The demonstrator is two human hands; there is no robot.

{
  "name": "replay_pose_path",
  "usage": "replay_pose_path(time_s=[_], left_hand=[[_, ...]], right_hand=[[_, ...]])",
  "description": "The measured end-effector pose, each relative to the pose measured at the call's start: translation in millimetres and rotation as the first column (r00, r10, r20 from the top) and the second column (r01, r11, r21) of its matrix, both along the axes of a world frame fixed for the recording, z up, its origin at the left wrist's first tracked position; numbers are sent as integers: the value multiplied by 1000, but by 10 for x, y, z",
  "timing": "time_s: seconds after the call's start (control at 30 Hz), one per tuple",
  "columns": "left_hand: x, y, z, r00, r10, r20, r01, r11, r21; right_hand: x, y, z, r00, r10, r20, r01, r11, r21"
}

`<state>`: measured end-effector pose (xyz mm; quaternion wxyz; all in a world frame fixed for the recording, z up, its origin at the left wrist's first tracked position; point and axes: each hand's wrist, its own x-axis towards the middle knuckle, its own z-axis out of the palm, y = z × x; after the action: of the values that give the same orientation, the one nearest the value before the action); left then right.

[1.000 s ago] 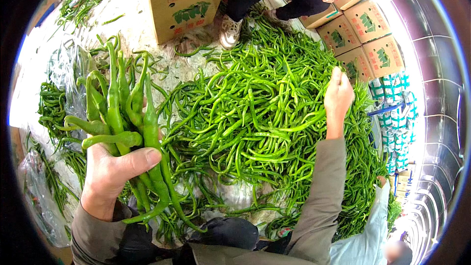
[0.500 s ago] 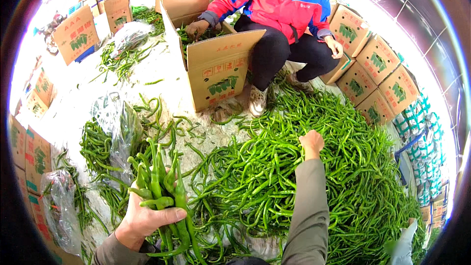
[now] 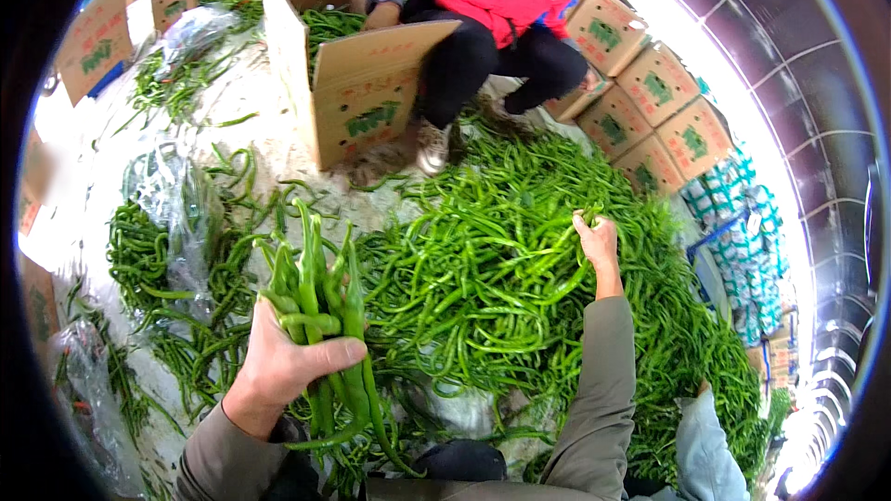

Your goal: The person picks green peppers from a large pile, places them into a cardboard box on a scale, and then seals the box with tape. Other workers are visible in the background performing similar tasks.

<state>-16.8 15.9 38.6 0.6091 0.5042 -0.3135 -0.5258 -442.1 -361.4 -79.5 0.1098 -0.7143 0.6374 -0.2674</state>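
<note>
My left hand is closed round a bunch of long green chili peppers, its thumb across the front. Most stem ends point up and away, and some thin tips hang below the fist. Over the far right part of a big heap of loose green chili peppers, my right hand is closed in a pinch. A pepper shows at its fingertips and appears to hang from them toward the heap; the grip is partly hidden.
Across the heap a co-worker in a red and blue jacket sits with one hand in an open cardboard box of peppers. Bagged peppers lie left. Stacked cartons stand right. Another person's grey sleeve shows at lower right.
The view has shifted, so the surroundings appear further left and higher. My right hand has turned, with a pepper now at its fingertips. My left hand keeps its bunch.
</note>
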Motion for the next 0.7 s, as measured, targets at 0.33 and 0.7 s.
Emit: replay_pose_path(time_s=[0.33,0.7], left_hand=[[57,-105,-164,990,-94,-101,84,991,-100],[-207,-353,-437,796,-285,-534,225,958,-177]], right_hand=[[602,1139,2028,911,387,142,-383,922,-53],[2433,2246,1440,582,699,416,-801,581,144]])
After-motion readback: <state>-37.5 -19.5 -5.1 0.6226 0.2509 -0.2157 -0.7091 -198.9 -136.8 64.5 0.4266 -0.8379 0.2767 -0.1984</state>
